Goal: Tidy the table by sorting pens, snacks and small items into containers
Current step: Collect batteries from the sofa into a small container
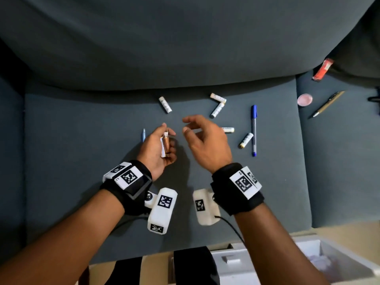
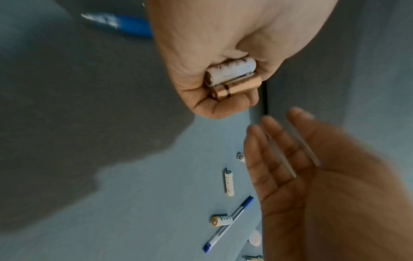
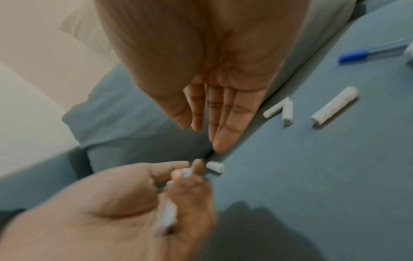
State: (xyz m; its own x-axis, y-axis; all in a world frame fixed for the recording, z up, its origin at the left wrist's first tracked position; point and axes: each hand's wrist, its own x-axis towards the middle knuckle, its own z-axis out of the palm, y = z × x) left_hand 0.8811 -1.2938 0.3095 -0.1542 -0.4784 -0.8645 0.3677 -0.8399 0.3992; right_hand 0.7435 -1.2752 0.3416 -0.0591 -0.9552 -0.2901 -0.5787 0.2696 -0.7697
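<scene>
My left hand curls round two batteries, one white and one copper-coloured, above the blue-grey sofa cushion. My right hand hovers just to its right with relaxed fingers and holds nothing. Several white batteries lie loose on the cushion: one ahead of the left hand, two ahead of the right hand, one partly behind the right hand, and one with a gold end. A blue capped pen lies to the right.
A short blue pen lies left of my left hand. On the neighbouring cushion sit a pink round lid, a brown pen and a red snack wrapper. A white bin stands at the near right, below the cushion's edge.
</scene>
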